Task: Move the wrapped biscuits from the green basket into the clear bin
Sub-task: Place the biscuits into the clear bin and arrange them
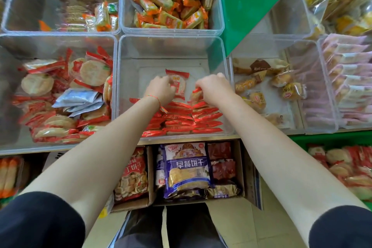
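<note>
Head view. A shelf of clear plastic bins was recorded, each stocked with wrapped snacks, above a lower tier of cardboard boxes holding larger bags; a blue-and-white biscuit bag (186,169) lay in the middle box.

The clear bin (225,86) at the centre was observed part-filled — rows of wrapped biscuits (181,120) in red-edged wrappers were stacked along its near side, while the far part of its floor was bare except for one flat pack (178,84). Both forearms were extended into this bin.

The left hand (160,89) was seen with fingers curled at the near edge of the flat pack, apparently pinching it; the fingertips were hidden behind the knuckles, so the exact grip could not be told. A red string bracelet (156,99) was noted on that wrist.

The right hand (214,87) was seen with fingers curled down onto another wrapped biscuit (196,93), held upright on edge just beyond the stacked rows.

The green basket (330,140) was recorded at the lower right edge, below the shelf — more red-wrapped biscuits (342,165) were visible inside it. The bin at the left (58,94) held similar round biscuits in loose disorder.
</note>
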The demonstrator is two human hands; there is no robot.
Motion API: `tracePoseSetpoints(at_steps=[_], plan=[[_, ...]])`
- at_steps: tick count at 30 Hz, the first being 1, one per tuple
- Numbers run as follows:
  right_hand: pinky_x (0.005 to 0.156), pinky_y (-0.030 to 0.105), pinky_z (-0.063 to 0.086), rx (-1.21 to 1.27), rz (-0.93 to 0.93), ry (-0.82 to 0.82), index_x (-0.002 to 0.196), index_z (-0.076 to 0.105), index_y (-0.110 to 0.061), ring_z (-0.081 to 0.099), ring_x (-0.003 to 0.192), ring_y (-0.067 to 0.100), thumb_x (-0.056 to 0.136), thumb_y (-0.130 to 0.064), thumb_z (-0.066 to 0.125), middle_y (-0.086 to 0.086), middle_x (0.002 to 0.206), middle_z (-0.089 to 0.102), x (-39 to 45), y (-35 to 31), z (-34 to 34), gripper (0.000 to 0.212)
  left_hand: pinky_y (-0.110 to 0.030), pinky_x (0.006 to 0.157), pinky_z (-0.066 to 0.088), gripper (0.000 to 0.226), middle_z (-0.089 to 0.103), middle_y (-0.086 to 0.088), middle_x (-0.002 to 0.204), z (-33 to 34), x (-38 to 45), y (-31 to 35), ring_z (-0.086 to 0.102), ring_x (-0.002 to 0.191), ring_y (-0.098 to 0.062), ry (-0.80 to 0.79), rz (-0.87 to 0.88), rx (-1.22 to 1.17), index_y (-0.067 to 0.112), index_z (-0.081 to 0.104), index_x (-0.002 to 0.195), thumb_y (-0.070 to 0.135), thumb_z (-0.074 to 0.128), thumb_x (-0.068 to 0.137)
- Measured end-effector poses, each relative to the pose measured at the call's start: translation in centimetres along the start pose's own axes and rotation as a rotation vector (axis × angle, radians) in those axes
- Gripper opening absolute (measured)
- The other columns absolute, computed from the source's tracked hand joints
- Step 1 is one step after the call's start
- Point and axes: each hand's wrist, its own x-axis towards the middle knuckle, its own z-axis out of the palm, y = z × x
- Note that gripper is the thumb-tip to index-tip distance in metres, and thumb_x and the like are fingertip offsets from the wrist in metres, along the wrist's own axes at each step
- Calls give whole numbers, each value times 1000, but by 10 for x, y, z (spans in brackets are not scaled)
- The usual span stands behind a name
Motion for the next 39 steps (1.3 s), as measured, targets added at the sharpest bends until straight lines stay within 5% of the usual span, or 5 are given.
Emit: tracePoseSetpoints(at_steps=[9,20,28,33,39], plan=[[67,30,42,205,52,-443,104,62,-8,59,85,24,97,-32,41,9,105,61,4,-15,-9,32,-38,93,47,40,61,-8,128,4,-18,-11,56,114,-31,-206,131,321,22,64,120,35,33,99],[114,45,31,447,171,-114,152,26,-9,29,142,33,91,-39,65,14,155,31,85,-34,29,79,-33,69,41,49,68,-9,108,-1,-23,-51,61,99,-30,-19,96,414,23,66,103,48,26,95],[109,46,33,303,151,-143,126,54,-14,25,139,36,78,-31,76,18,143,36,84,-45,33,56,-32,68,37,44,67,-12,107,-1,-27,-49,59,95,-31,8,88,397,19,66,97,43,29,96],[71,30,47,468,-9,-129,107,56,-14,60,97,27,80,-14,67,8,109,63,62,-50,13,29,-34,72,36,40,66,-15,114,-2,-28,-48,60,104,-33,-6,47,352,17,63,109,39,31,96],[85,30,36,359,-109,-330,130,53,-16,52,123,29,95,-15,41,10,137,55,19,-59,19,37,-40,92,44,41,60,-17,129,-7,-30,-49,55,116,-36,-8,-11,190,17,53,131,28,30,99]])
